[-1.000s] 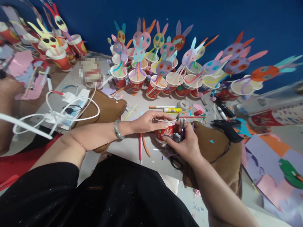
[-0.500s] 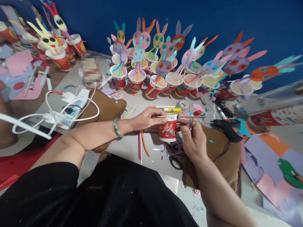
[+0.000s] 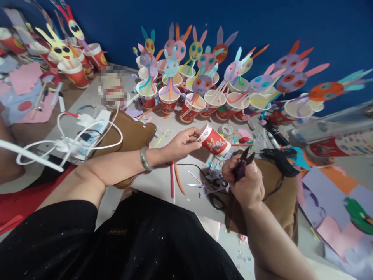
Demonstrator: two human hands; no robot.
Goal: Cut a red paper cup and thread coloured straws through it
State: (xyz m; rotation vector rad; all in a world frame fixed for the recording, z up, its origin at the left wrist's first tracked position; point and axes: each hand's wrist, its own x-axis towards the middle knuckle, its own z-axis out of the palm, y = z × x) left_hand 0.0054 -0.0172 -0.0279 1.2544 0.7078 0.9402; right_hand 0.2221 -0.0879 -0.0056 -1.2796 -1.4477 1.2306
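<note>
A red paper cup (image 3: pixel 216 142) with a printed cartoon figure and a white rim is tipped toward its side over the table. My left hand (image 3: pixel 188 142) pinches its rim, with the cup's mouth turned left and its base to the right. Just right of the cup, my right hand (image 3: pixel 246 182) is closed round a pair of small dark scissors (image 3: pixel 244 158). Their short blades point up and stand apart, not touching the cup. The handles are mostly hidden by my fingers. Below lie paper scraps and another pair of black-handled scissors (image 3: pixel 216 201).
Rows of paper cups (image 3: pixel 192 111) with paper rabbit figures stand along the blue wall. A black glue gun (image 3: pixel 281 159) lies right, near a clear-wrapped stack of cups (image 3: pixel 338 143). A power strip (image 3: pixel 97 130) with white cables sits left. Pink and orange strips (image 3: pixel 173 181) lie in front.
The cup has gone from upright to tipped over, its base swinging right. My right hand has moved off the cup, and the scissors' blades now point up, spread apart.
</note>
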